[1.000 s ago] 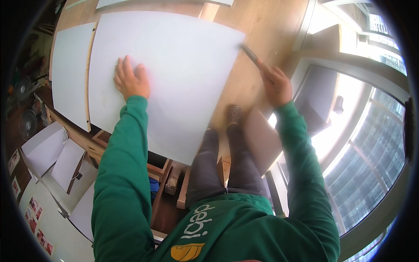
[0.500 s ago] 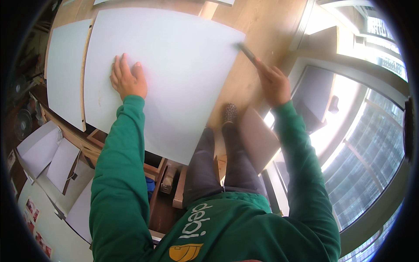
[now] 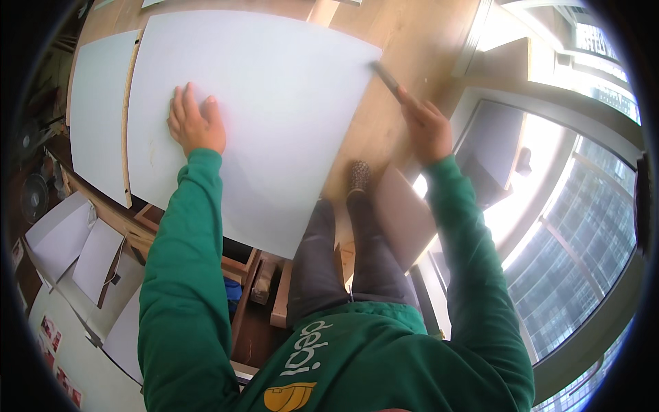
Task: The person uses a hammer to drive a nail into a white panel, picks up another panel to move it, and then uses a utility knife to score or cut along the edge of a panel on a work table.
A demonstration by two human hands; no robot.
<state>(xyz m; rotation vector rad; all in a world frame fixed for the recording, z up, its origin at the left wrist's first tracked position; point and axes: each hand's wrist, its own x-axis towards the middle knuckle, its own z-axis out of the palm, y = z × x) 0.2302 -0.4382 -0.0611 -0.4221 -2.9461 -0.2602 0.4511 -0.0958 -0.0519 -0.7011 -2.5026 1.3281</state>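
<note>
A large white panel (image 3: 274, 103) lies flat in front of me. My left hand (image 3: 196, 123) rests on its left part, palm down with the fingers spread. Beyond the panel's right edge, my right hand (image 3: 427, 127) is closed around a slim dark file-like tool (image 3: 388, 80). The tool slants up and left from my fingers, and its tip is at the panel's edge near the far right corner. Whether the tip touches the edge, I cannot tell. A narrower white panel (image 3: 101, 110) lies to the left, with an exposed brown edge (image 3: 130, 117) alongside the large one.
My legs and one shoe (image 3: 359, 176) are close to the panel's right edge. An upright board (image 3: 405, 213) stands right of my legs. Under the panel, wooden compartments (image 3: 264, 281) show. Windows (image 3: 570, 240) line the right side; white boards (image 3: 62, 230) lie lower left.
The tool and my right hand have shifted slightly up and left, toward the panel's far right corner. My left hand stays flat on the panel. The whole view has drifted a little.
</note>
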